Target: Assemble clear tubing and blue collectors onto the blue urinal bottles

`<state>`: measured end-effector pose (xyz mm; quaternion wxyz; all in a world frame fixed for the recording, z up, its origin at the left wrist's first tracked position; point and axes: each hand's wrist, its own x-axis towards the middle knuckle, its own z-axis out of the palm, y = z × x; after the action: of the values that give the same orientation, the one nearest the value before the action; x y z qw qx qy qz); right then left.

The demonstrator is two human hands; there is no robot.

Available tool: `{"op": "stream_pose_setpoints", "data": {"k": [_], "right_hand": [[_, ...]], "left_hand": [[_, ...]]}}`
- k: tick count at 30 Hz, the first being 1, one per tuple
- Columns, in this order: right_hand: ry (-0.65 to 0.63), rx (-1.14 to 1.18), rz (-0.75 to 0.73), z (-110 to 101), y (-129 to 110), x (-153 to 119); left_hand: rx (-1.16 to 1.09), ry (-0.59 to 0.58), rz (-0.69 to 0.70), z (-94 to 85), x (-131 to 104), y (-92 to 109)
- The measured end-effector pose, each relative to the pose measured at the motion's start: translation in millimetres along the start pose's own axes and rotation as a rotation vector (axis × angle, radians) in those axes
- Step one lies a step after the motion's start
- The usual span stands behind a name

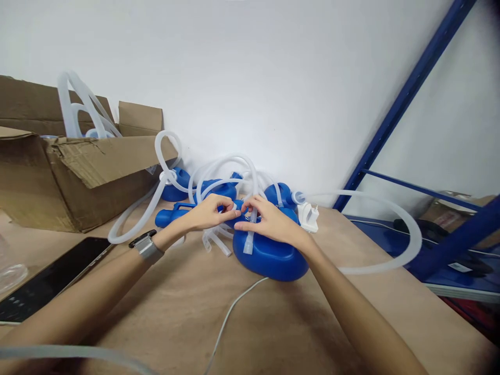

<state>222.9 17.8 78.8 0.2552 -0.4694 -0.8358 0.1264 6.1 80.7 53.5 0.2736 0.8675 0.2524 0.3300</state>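
That container [269, 263] is showing solid bright blue, the rack [419, 78] is running a darker blue, and the hoses [415, 239] are looking cloudy white. Box [94, 159] is rocking plain cardboard brown, counter [175, 323] is going light tan, watch band [149, 250] is flashing silver-grey, plug [308, 216] is showing white, and the flat device [54, 268] is sporting black on top.

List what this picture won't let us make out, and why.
Head view throughout:
Whatever the left hand may grip: covered by its fingers.
Lower contents of the cardboard box: hidden by its walls.
White cable: one end cut off by the bottom edge.
Clear item: cut off by the left edge.
Any print on the white label at right: too small to read.
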Motion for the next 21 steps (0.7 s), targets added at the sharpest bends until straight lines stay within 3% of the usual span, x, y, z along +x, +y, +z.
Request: {"op": "stream_pose_setpoints", "data": {"k": [4, 9, 16, 21], "right_hand": [[-0.048, -0.123, 0.089, 2, -4, 3], [-0.201, -0.228, 0.13, 3, -4, 2], [-0.181, -0.436, 0.146, 14, -23, 2], [-0.203, -0.404, 0.184, 19, -26, 5]], "left_hand": [[0.017, -0.123, -0.032, -2.7, 4, 1], [0.001, -0.233, -0.019, -4.4, -3, 2], [-0.1, -0.38, -0.032, -14.9, -7, 7], [-0.085, -0.422, -0.037, -17.1, -9, 6]]}}
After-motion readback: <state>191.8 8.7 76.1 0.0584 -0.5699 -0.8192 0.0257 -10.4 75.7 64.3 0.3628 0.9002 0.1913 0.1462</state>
